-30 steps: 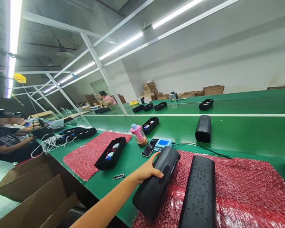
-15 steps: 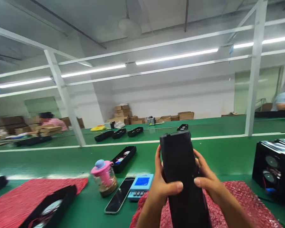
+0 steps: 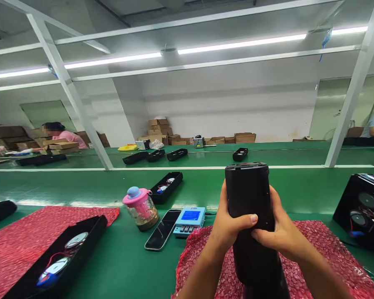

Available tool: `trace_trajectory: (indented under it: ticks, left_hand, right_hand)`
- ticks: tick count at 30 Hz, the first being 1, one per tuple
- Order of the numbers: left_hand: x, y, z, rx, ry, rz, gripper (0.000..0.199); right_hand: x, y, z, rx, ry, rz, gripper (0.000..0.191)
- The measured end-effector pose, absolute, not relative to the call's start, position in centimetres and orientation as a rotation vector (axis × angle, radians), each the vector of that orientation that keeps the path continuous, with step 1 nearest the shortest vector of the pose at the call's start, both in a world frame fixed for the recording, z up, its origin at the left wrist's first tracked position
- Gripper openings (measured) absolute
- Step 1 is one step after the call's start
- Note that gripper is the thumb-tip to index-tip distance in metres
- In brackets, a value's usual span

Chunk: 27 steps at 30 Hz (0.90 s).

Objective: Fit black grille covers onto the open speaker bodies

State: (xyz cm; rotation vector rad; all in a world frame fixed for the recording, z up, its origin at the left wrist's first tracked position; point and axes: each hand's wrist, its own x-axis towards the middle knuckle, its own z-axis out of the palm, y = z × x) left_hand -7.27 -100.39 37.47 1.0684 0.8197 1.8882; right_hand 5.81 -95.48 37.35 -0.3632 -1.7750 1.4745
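Note:
A long black speaker housing (image 3: 251, 191) is held up in front of me, its far end tilted upward. My left hand (image 3: 233, 224) wraps its left side, thumb lying across the near face. On the opposite side my right hand (image 3: 279, 230) grips it, with its thumb close to the left one. The fingers behind the housing are hidden. Below its lower end another black part (image 3: 268, 288) shows, cut off by the frame. Red bubble wrap (image 3: 324, 249) covers the bench under my hands.
A blue tester with a screen (image 3: 190, 220), a phone (image 3: 163, 230) and a pink-lidded jar (image 3: 141, 209) stand left of my hands. Open housings with speakers and wires (image 3: 65, 253) lie farther left. Stacked black speaker housings (image 3: 358, 207) stand at right. A white frame post (image 3: 349, 91) rises behind.
The view has tipped downward, showing more of the bench. Both hands still hold the housing, which sits slightly farther right in view, and the thumbs are closer together.

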Motion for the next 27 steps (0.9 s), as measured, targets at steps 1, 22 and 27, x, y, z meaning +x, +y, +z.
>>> trace_trajectory:
  ticks: [1, 22, 27]
  left_hand:
    - [-7.3, -100.4, 37.5, 1.074, 0.814, 1.884, 0.110]
    - [-7.9, -102.1, 38.5, 1.120, 0.751, 1.847, 0.114]
    - [-7.4, -102.7, 38.4, 1.138, 0.807, 1.883, 0.111]
  right_hand:
    - [5.7, -95.6, 37.2, -0.366, -1.770, 1.463, 0.101]
    - [4.2, -96.6, 35.1, -0.207, -1.669, 1.490, 0.102]
    - [4.6, -96.8, 35.4, -0.237, -1.739, 1.423, 0.105]
